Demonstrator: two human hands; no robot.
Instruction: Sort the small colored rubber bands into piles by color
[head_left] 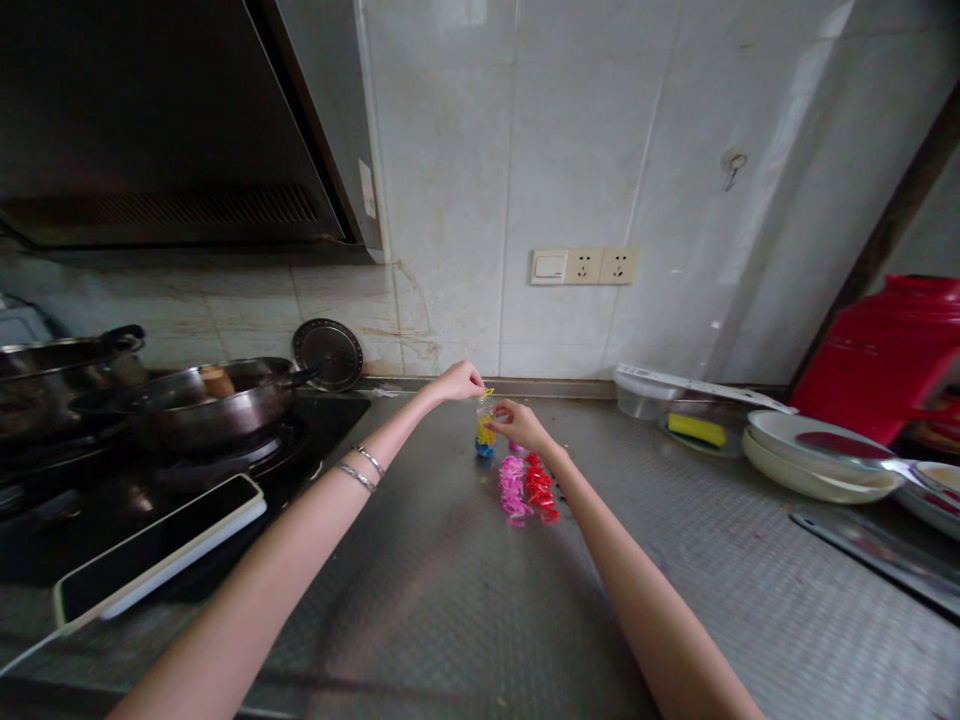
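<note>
A small clear jar (484,424) stands upright on the metal counter, with blue bits at its bottom and yellow ones above. My left hand (459,381) pinches thin yellow bands (488,392) just over the jar's mouth. At the jar's right side, my right hand (520,426) has its thumb and fingers closed on the jar near the top. A pile of pink bands (513,488) lies on the counter in front of the right hand. Beside it is a pile of red bands (540,486), partly behind my right wrist.
At left, a pan (225,400) sits on the stove, with a phone (161,545) at the stove's near edge. To the right are a clear container (637,398), a yellow sponge (696,430), stacked bowls (814,470), a knife (877,555) and a red thermos (877,360).
</note>
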